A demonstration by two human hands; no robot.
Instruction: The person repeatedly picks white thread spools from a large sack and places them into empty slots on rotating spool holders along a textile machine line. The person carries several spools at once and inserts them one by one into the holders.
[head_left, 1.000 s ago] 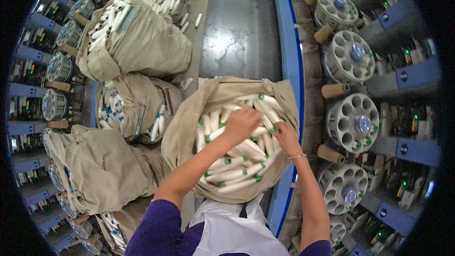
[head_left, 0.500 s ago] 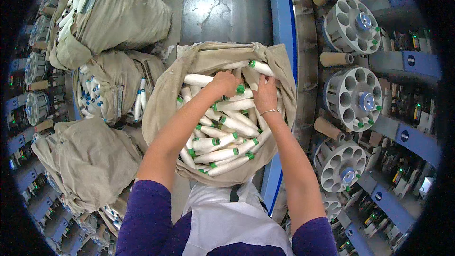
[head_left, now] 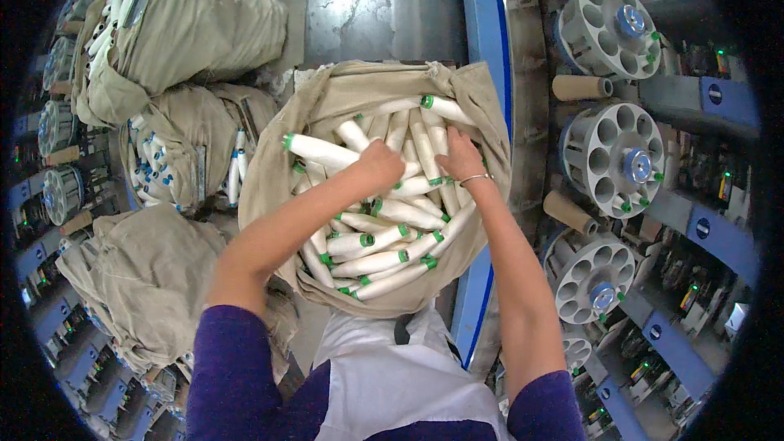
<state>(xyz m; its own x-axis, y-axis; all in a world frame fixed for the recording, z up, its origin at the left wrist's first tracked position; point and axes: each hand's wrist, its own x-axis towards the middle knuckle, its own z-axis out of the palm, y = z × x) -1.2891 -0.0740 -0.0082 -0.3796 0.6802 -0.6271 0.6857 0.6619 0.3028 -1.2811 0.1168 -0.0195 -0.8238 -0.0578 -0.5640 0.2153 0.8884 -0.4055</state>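
White yarn bobbins [head_left: 400, 211] with green ends fill a beige cloth sack [head_left: 273, 188] in front of me. My left hand [head_left: 382, 167] is closed at the right end of a bobbin [head_left: 322, 152], whose green end points left toward the sack's rim. Its fingertips are hidden from view. At the right side of the sack, my right hand [head_left: 465, 155] rests on the bobbins, thumb apart from the fingers. Beside that thumb several bobbins stand close together, lengthwise away from me. One bobbin [head_left: 447, 109] lies across the far right, under the folded cloth.
More cloth-wrapped loads of bobbins stand at left: one far [head_left: 220, 28], one in the middle [head_left: 175, 155], one near [head_left: 143, 286]. A dark metal surface [head_left: 384, 8] and blue rail [head_left: 482, 24] lie beyond. Machines with round bobbin holders [head_left: 614, 161] line the right.
My left hand has moved slightly left and nearer, and the bobbin at it now sticks out further left with its green end showing. Bobbins near my right hand now stand lengthwise in view.
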